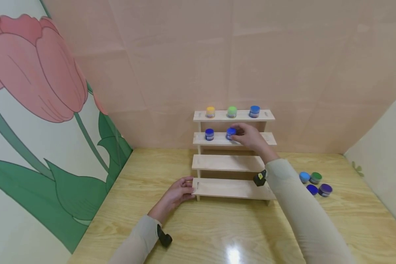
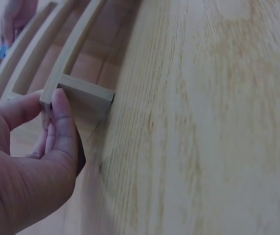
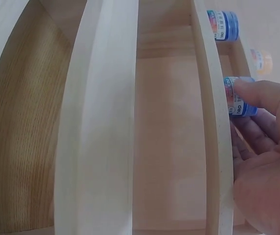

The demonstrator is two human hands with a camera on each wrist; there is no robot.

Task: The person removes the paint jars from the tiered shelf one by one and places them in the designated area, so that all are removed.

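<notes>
A tiered wooden shelf (image 1: 229, 187) stands against the back wall on the table. My left hand (image 1: 176, 192) pinches the left end of its lowest step between thumb and fingers, as the left wrist view shows closely. On the second step from the top, my right hand (image 1: 250, 137) pinches a blue paint jar (image 1: 231, 132) that sits on the board. To its left stands a darker blue jar (image 1: 209, 134). The top step bears a yellow jar (image 1: 210, 112), a light green jar (image 1: 232, 112) and another blue jar (image 1: 254, 112).
Right of the shelf, on the table (image 1: 171, 234), are a light blue jar (image 1: 304, 177), a green jar (image 1: 315, 178), a dark blue jar (image 1: 312, 189) and a purple jar (image 1: 325, 190). A tulip-printed wall (image 1: 36, 73) borders the left side.
</notes>
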